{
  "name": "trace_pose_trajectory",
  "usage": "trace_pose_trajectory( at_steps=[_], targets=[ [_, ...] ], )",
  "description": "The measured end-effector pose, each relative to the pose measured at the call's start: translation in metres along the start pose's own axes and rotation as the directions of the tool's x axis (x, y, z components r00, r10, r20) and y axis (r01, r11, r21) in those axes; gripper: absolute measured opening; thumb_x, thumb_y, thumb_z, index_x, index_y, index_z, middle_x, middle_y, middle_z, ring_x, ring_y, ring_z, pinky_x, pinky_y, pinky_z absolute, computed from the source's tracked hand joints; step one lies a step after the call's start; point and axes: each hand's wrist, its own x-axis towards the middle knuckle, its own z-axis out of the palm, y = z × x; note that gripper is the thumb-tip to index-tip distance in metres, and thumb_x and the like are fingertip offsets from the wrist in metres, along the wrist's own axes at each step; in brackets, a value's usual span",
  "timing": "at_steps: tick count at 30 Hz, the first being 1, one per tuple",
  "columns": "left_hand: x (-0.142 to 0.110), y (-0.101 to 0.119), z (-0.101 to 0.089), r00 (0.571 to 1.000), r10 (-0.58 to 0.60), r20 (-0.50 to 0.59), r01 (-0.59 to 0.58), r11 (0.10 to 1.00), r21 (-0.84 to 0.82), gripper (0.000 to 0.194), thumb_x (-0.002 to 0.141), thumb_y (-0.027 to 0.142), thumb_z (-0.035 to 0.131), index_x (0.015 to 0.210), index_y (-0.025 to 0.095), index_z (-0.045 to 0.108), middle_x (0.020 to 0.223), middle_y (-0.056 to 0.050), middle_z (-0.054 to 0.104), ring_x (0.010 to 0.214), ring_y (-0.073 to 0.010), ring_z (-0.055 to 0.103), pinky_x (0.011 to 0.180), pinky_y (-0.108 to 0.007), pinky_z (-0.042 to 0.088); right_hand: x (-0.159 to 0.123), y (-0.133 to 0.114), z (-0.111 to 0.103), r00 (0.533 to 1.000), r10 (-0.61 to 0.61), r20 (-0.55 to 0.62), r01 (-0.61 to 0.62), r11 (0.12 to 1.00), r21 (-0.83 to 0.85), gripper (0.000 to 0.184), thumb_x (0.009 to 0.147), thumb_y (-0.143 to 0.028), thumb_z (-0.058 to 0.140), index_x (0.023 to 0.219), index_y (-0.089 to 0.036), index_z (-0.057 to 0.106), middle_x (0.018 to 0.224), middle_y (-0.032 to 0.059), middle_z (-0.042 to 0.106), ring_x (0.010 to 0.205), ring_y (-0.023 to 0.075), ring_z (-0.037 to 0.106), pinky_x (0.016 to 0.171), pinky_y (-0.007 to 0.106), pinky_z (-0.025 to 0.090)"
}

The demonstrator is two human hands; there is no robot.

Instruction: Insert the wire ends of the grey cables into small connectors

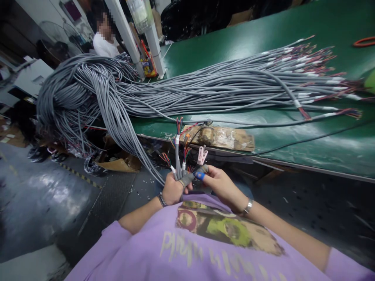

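Note:
Several grey cables (177, 156) stand up out of my left hand (175, 189), which is wrapped round them close to my body. White bands sit near their ends, and thin red, blue and green wires fan out above. Tape covers the left thumb. My right hand (216, 180) meets the left one at the thumbs, its thumb and forefinger pinched together, with blue and grey tape on the digits. Whatever lies in that pinch is too small to make out. A pink clothes peg (202, 155) is just beyond the right hand, at the table edge.
A thick bundle of grey cables (187, 91) runs along the green table (293, 148) and droops over its left end. Taped cardboard (225, 137) lies at the near edge. Behind stand a white post (154, 47) and a person (105, 45). An open carton (120, 162) is below.

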Motion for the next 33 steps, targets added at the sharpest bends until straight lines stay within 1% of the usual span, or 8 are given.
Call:
trace_pose_trajectory(
  at_steps=[5,9,13,17,20,24,29,33],
  targets=[
    [0.002,0.002,-0.002,1.0,0.001,-0.002,-0.001,0.998,-0.06,0.044,0.055,0.054,0.077,0.057,0.015,0.056,0.04,0.003,0.053,0.03,-0.0056,0.04,0.032,-0.018,0.024,-0.001,0.007,-0.004,0.999,0.001,0.035,-0.003,0.999,0.048,0.04,0.055,-0.051,0.077,0.061,-0.019,0.054,0.052,-0.0063,0.051,0.05,0.008,0.04,0.051,0.024,0.033],
    [0.004,0.006,-0.006,0.997,-0.037,0.066,0.047,0.987,-0.152,0.044,0.051,0.05,0.081,0.058,0.016,0.055,0.037,0.005,0.05,0.028,-0.0043,0.036,0.03,-0.017,0.021,0.002,0.01,-0.014,1.0,0.0,0.022,-0.003,0.989,0.15,0.04,0.061,-0.053,0.075,0.062,-0.019,0.054,0.05,-0.0071,0.047,0.049,0.0079,0.039,0.053,0.024,0.037],
    [0.008,0.01,-0.009,0.971,-0.105,0.214,0.151,0.966,-0.21,0.045,0.046,0.046,0.084,0.062,0.015,0.055,0.035,0.004,0.05,0.026,-0.005,0.036,0.028,-0.017,0.019,0.011,0.001,-0.02,1.0,0.026,0.007,-0.027,0.963,0.269,0.046,0.062,-0.063,0.071,0.064,-0.02,0.055,0.054,-0.005,0.05,0.048,0.008,0.039,0.051,0.024,0.039],
    [0.016,0.01,-0.007,0.891,-0.168,0.421,0.273,0.941,-0.202,0.045,0.045,0.042,0.086,0.064,0.014,0.057,0.034,0.004,0.049,0.025,-0.0059,0.036,0.027,-0.017,0.017,0.023,-0.009,-0.015,0.995,-0.016,0.099,-0.009,0.968,0.252,0.056,0.056,-0.073,0.068,0.068,-0.019,0.059,0.057,-0.0032,0.052,0.049,0.009,0.042,0.051,0.025,0.04],
    [0.024,0.009,-0.004,0.864,-0.159,0.478,0.298,0.926,-0.232,0.043,0.046,0.039,0.086,0.064,0.013,0.058,0.034,0.005,0.048,0.025,-0.0056,0.036,0.027,-0.017,0.016,0.028,-0.009,-0.011,0.99,-0.142,0.004,0.141,0.983,0.119,0.056,0.059,-0.075,0.065,0.064,-0.019,0.057,0.053,-0.0039,0.05,0.05,0.0105,0.043,0.052,0.025,0.04],
    [0.031,0.009,-0.002,0.86,-0.134,0.492,0.308,0.905,-0.292,0.04,0.047,0.036,0.086,0.063,0.013,0.057,0.033,0.007,0.043,0.025,-0.0049,0.035,0.029,-0.016,0.017,0.029,-0.008,-0.007,0.943,-0.278,-0.181,0.285,0.959,0.008,0.056,0.065,-0.076,0.06,0.059,-0.02,0.054,0.053,-0.003,0.051,0.051,0.0111,0.042,0.053,0.025,0.039],
    [0.032,0.009,0.0,0.859,-0.165,0.485,0.338,0.894,-0.294,0.037,0.048,0.033,0.085,0.063,0.013,0.058,0.039,0.005,0.048,0.029,-0.0051,0.038,0.031,-0.017,0.017,0.035,-0.009,-0.002,0.993,-0.115,0.006,0.107,0.943,0.314,0.054,0.06,-0.074,0.065,0.063,-0.021,0.055,0.057,-0.0019,0.054,0.054,0.0127,0.047,0.056,0.027,0.042],
    [0.034,0.006,-0.001,0.86,-0.192,0.474,0.352,0.894,-0.277,0.033,0.05,0.031,0.082,0.064,0.014,0.057,0.038,0.005,0.046,0.029,-0.0055,0.037,0.032,-0.017,0.017,0.041,-0.008,-0.001,0.996,-0.036,0.084,0.001,0.921,0.389,0.052,0.063,-0.072,0.065,0.071,-0.021,0.058,0.066,0.0017,0.062,0.066,0.0177,0.058,0.062,0.031,0.046]
  ],
)
